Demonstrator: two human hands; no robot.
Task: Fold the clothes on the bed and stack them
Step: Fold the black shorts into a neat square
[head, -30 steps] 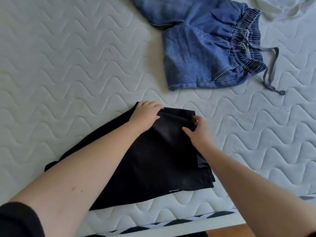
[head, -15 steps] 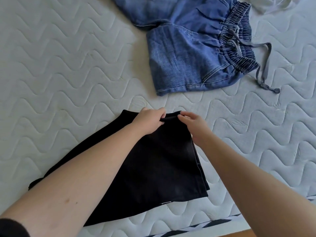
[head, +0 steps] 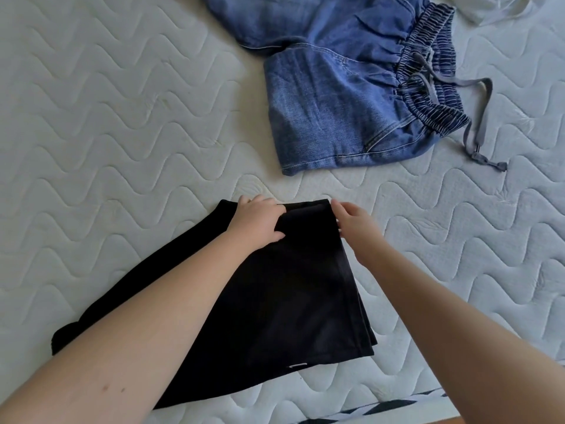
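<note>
A black garment (head: pixel 275 301) lies folded on the quilted mattress (head: pixel 107 148) near its front edge. My left hand (head: pixel 258 223) grips the garment's far edge with thumb underneath a fold. My right hand (head: pixel 354 221) pinches the far right corner of the same garment. Beyond them lie blue denim shorts (head: pixel 345 102) with an elastic waistband and a grey drawstring (head: pixel 480 123), loosely spread out.
A white garment (head: pixel 501 7) shows at the top right corner. The mattress's front edge with a black-and-white trim (head: pixel 382 408) runs along the bottom. Bare quilted surface stretches to the left and right.
My right hand moved from the garment's right side up to its far corner. The view shifted, so the denim shorts sit a little lower and further left in frame.
</note>
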